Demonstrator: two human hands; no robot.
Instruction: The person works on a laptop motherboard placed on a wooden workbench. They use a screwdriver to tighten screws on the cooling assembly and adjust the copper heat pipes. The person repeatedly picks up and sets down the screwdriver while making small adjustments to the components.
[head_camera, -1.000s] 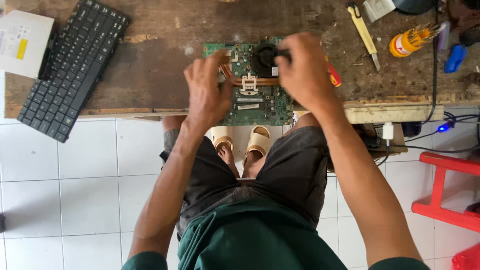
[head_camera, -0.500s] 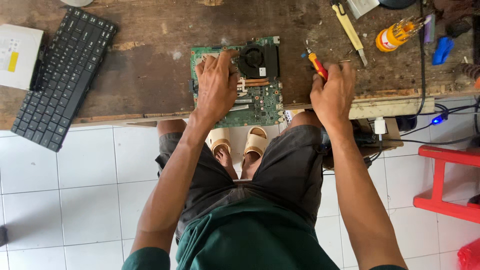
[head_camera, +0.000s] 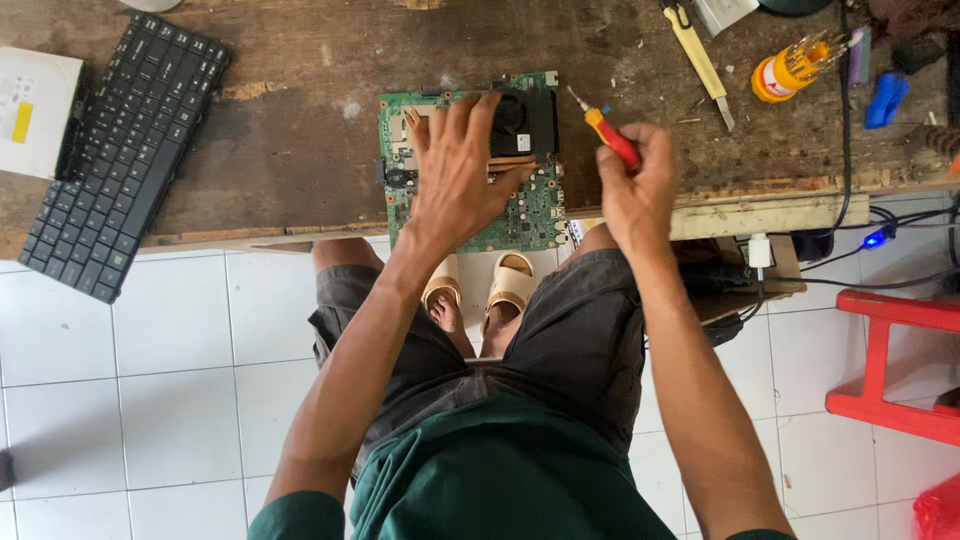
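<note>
so the green circuit board (head_camera: 470, 165) sits on the near edge of the worn wooden desk (head_camera: 290, 110), its front edge hanging a bit over the person's lap. the left hand (head_camera: 455, 170) is spread flat on top of it, fingers wide, pressing down on the middle of the board, with the fingertips up by the black fan (head_camera: 525, 120) at the board's far right corner. the right hand (head_camera: 635, 185) is closed around a small screwdriver (head_camera: 605, 128) with a red and yellow handle, tip pointing up and to the left, hovering just beside the right edge of the board near the fan; can't tell if the tip actually touches anything. off to the left there's a loose black keyboard (head_camera: 125, 150) lying at an angle, partly over the desk edge, and a white flat box (head_camera: 35, 110) next to it. on the right side of the desk there's a yellow-handled tool (head_camera: 700, 60), an orange screwdriver bit holder (head_camera: 790, 70) and something blue (head_camera: 885, 98). a red stool (head_camera: 895, 360) stands on the white tiled floor (head_camera: 150, 380) at the right.
</note>
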